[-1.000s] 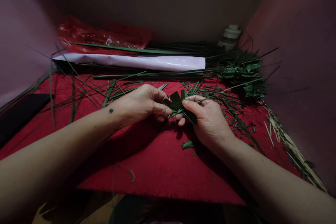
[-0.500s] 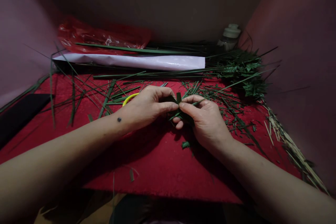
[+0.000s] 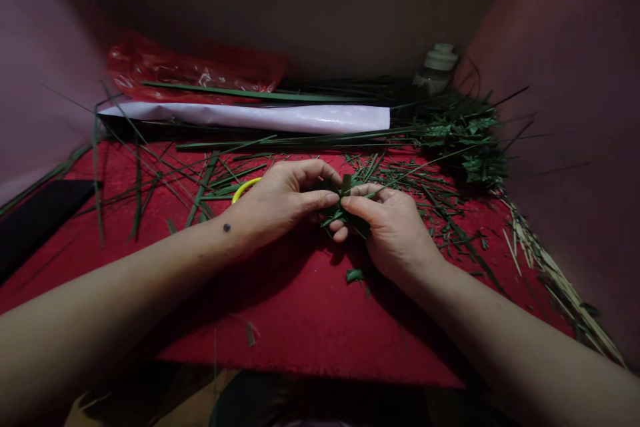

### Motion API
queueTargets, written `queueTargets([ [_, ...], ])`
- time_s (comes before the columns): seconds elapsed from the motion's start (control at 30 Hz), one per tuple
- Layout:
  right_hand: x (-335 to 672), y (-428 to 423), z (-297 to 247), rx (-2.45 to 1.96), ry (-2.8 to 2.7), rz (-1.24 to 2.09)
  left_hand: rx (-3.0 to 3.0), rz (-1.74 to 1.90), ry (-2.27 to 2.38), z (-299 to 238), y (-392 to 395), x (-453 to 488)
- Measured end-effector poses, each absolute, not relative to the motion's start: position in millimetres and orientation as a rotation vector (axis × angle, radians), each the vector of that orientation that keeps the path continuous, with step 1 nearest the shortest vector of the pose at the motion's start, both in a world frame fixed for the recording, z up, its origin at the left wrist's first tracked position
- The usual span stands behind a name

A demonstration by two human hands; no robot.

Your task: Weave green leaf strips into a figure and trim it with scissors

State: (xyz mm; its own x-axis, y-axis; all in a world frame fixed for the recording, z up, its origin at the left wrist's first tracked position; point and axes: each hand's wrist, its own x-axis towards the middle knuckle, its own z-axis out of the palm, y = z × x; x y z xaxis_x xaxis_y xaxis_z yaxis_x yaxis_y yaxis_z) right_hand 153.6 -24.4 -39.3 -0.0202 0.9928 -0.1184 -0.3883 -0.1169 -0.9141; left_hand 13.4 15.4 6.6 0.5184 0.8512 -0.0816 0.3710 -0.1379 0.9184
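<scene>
Over the table (image 3: pixel 290 323), the leaf (image 3: pixel 347 183) is pinched by the fingers (image 3: pixel 324 199) of left hand (image 3: pixel 290 199) and right hand (image 3: pixel 395 220); folding is apparently underway, and steady pressure seems needed next.

Red plastic bag (image 3: pixel 173 68) at back left; capped bottle (image 3: pixel 438 65) back right.

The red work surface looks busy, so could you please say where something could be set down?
The barest patch of the red work surface lies along its near edge, between a brown scrap and the right forearm, short of a small folded green leaf piece. Beyond the left hand and right hand, green leaf strips and short green clippings crowd it.
</scene>
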Motion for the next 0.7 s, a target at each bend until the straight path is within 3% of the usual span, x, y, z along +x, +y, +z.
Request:
queueTargets([
  [0.37,151.5,-26.4,-40.1,-1.073,-0.881,1.463,2.459,0.914,1.003,2.1,10.4,11.7],
  [0.7,151.3,-29.3,-39.2,-1.146,-0.976,1.476,2.506,0.631,1.046,2.8,9.2,13.9],
])
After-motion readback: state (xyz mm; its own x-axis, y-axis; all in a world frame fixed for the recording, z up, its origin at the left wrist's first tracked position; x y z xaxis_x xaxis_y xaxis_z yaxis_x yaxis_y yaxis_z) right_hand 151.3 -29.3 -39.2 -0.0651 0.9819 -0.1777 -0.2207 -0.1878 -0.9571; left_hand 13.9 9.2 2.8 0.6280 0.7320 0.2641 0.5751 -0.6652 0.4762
